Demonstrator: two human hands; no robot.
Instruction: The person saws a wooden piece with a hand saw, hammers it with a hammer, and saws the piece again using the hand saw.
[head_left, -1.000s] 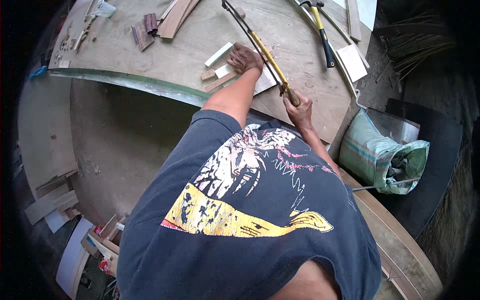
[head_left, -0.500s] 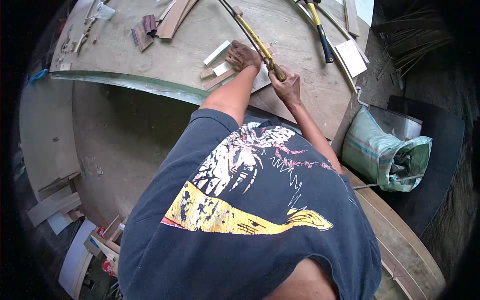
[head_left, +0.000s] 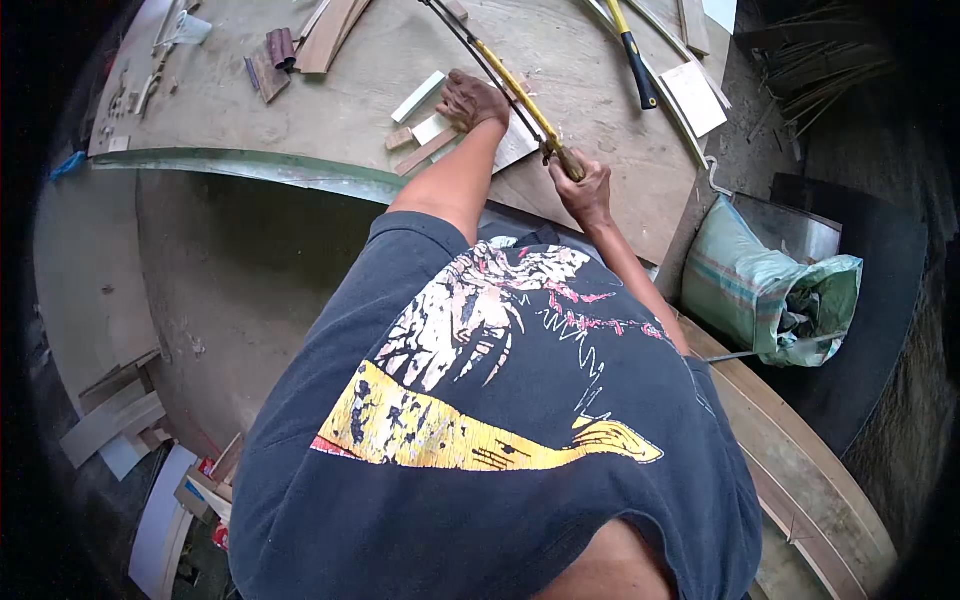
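Note:
My right hand (head_left: 584, 188) is wrapped round the handle of a yellow-framed hacksaw (head_left: 515, 88), which slants up and left over the wooden table (head_left: 330, 120). Left of the saw, my left hand (head_left: 473, 102) presses down on small wood pieces; its fingers are bent and close together. A white-faced block (head_left: 430, 129) and a brown strip (head_left: 425, 151) stick out from under it on the left. Another pale block (head_left: 418, 97) lies just beyond them. What the blade touches is too small to make out.
A hammer (head_left: 636, 70) and a white card (head_left: 693, 98) lie at the table's right side. Brown boards (head_left: 330, 35), dark red pieces (head_left: 280, 48) and a clear cup (head_left: 188, 29) are at the back left. A green sack (head_left: 745, 280) stands right of the table.
The saw and my right hand moved up and left, then came partway back toward me. My left hand stays on the pieces. The whole view has shifted slightly.

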